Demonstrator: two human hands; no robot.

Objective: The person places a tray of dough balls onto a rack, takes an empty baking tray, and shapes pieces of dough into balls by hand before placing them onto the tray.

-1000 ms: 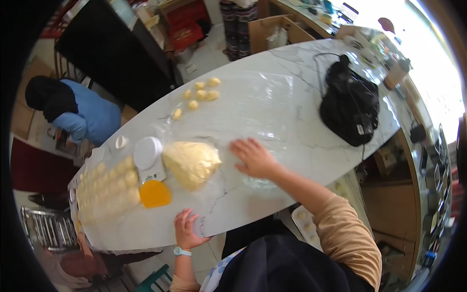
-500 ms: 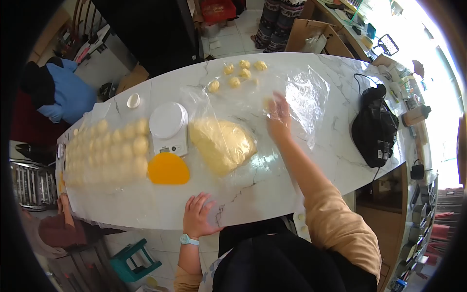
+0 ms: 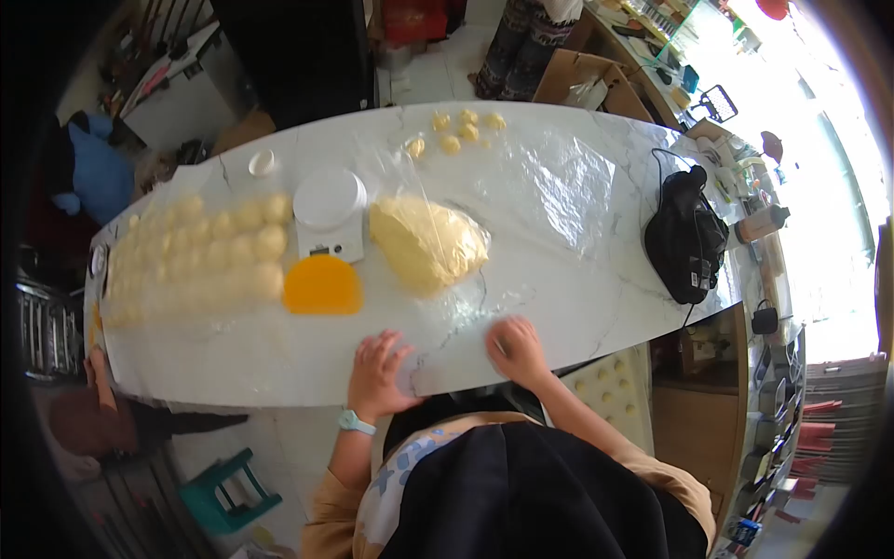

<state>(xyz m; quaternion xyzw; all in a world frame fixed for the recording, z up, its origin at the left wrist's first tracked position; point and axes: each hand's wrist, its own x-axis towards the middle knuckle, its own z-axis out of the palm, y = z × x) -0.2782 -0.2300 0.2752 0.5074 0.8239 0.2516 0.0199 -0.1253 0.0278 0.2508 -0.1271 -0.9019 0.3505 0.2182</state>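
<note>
A big lump of yellow dough (image 3: 424, 244) lies under clear plastic at the middle of the marble table (image 3: 372, 373). To its left are a white scale (image 3: 331, 210) and an orange scraper (image 3: 322, 286), then rows of pale dough balls (image 3: 200, 247) under plastic. Several small yellow balls (image 3: 468, 132) sit at the far side. My left hand (image 3: 378, 373), with a watch on the wrist, rests at the near edge with fingers apart, holding nothing. My right hand (image 3: 517, 348) is near the same edge, fingers curled; what they hold, if anything, is hidden.
A black bag (image 3: 684, 233) lies at the table's right end. A small white cup (image 3: 263, 164) stands behind the scale. Below the table are a tray of small balls (image 3: 610, 396) and a green stool (image 3: 228, 489). Other people are at the left and at the far side.
My right hand has come back from the plastic sheet at the far side to the near edge, and its fingers have curled. My left hand stays at the near edge. The view has shifted.
</note>
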